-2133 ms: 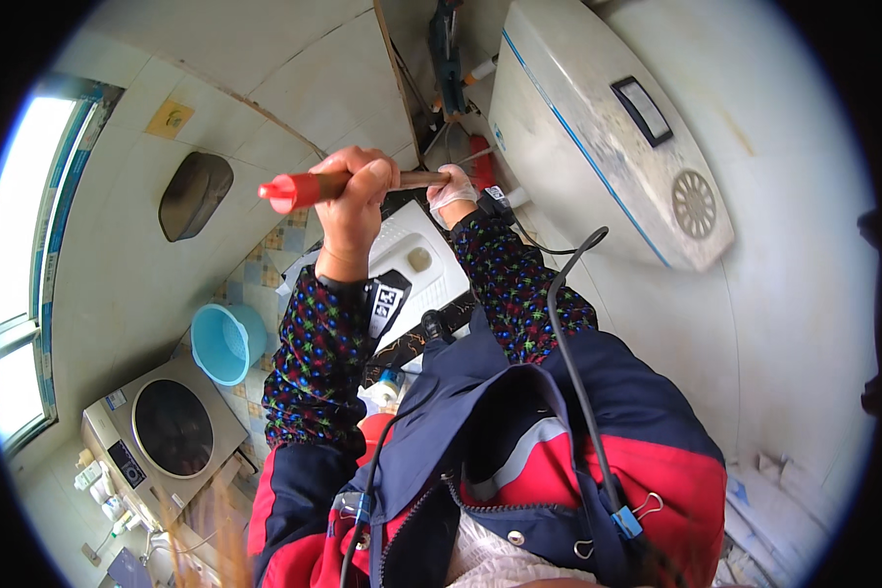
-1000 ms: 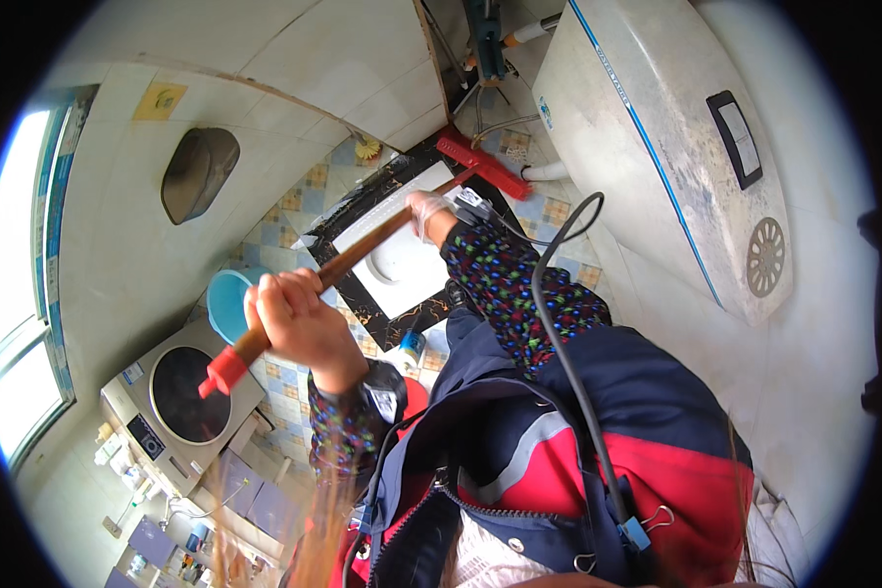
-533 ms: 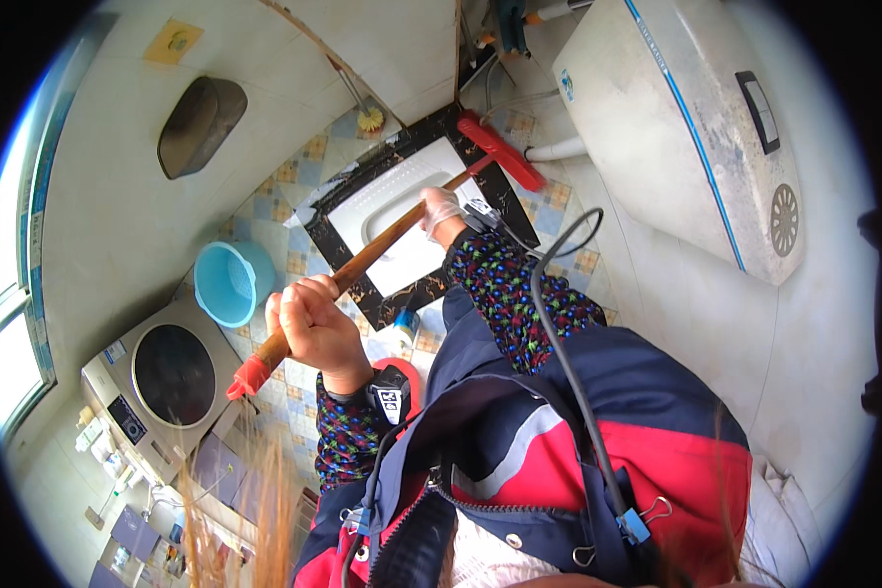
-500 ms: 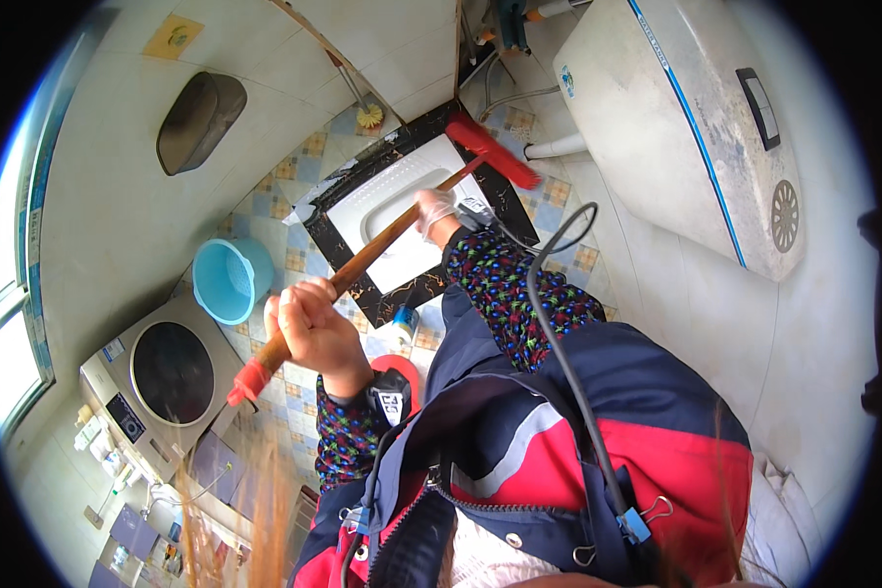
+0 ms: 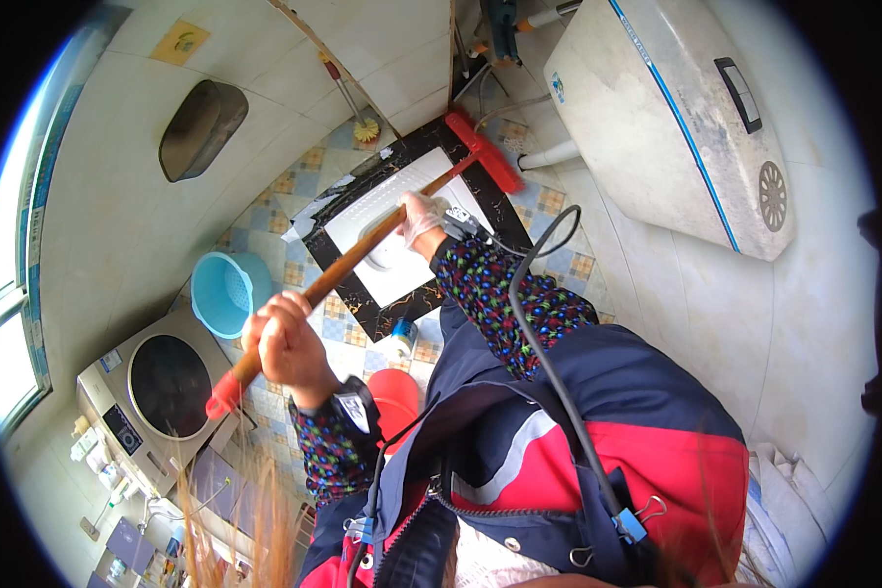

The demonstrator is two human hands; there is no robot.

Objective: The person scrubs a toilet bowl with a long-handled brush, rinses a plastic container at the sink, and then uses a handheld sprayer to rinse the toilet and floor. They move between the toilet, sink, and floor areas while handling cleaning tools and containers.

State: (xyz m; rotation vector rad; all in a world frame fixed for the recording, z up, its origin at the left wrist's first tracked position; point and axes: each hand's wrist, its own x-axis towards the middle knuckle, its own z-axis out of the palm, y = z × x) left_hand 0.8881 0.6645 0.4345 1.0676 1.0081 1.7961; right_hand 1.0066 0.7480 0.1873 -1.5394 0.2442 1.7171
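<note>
A long wooden-handled broom (image 5: pixel 345 263) with a red head (image 5: pixel 487 154) slants across the view. My left hand (image 5: pixel 292 343) is wrapped round the handle near its red end cap (image 5: pixel 227 394). Farther along, my right hand (image 5: pixel 420 220), in a thin clear glove, grips the same handle closer to the head. The bristles rest at the far right corner of the dark marble-like border (image 5: pixel 500 196) around a white squat toilet (image 5: pixel 409 272). Part of the toilet basin is hidden behind the handle and my right hand.
A light blue basket-like bucket (image 5: pixel 230 294) stands left, beside a washing machine (image 5: pixel 171 382). Close to my feet are a can (image 5: pixel 404 337) and a red round-edged object (image 5: pixel 394 400). A yellow brush (image 5: pixel 366 129) leans at the back wall. A white water tank (image 5: pixel 657 118) hangs right, with a pipe below.
The broom and both my hands have shifted left and slightly toward me. The broom head has slid a little left along the border. More of the red object by my feet shows.
</note>
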